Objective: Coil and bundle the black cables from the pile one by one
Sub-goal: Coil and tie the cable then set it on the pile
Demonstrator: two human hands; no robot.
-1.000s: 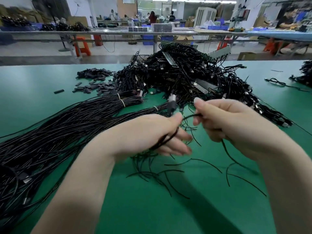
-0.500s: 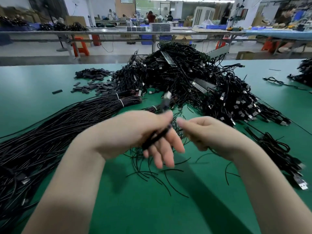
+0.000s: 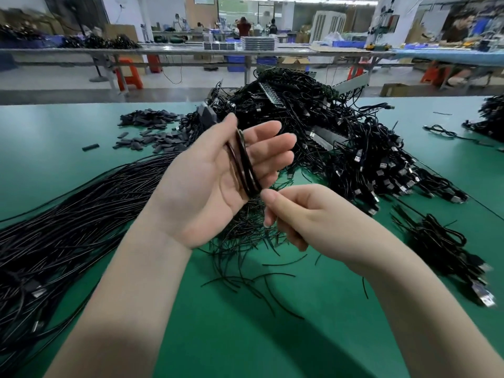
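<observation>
Above the green surface [image 3: 245, 336], mid-frame: left hand [image 3: 218, 184] raised, palm toward the camera, fingers straight and spread a little. A black cable [image 3: 242, 165] is wound in a few loops across the palm, running from the base of the fingers down to the heel of the hand; thumb looks pressed against the loops at the top, so the coil is held between thumb and palm. A blurred dark plug end sticks up just behind the thumb. Right hand [image 3: 305, 214] sits just below and right of the left, fingers curled, thumb and forefinger pinching together right at the bottom of the coil; it seems to pinch the cable's loose end or a thin tie, too thin and blurred to tell which.

Behind the hands: big tangled pile of black cables [image 3: 327, 137] with silver USB plugs showing on its right slope. Left side: long bundle of straight black cables [image 3: 81, 214] laid out toward the near left corner, plugs at the near end. Under the hands: scatter of short black ties [image 3: 245, 268] loose on the surface. Far left behind: heap of small dark flat pieces [image 3: 147, 132]. Right, near edge: a few coiled cables [image 3: 441, 246] lying together, one USB plug pointing toward the camera. Far right corner: another dark cable pile [image 3: 491, 118]. Background workbenches blurred.
</observation>
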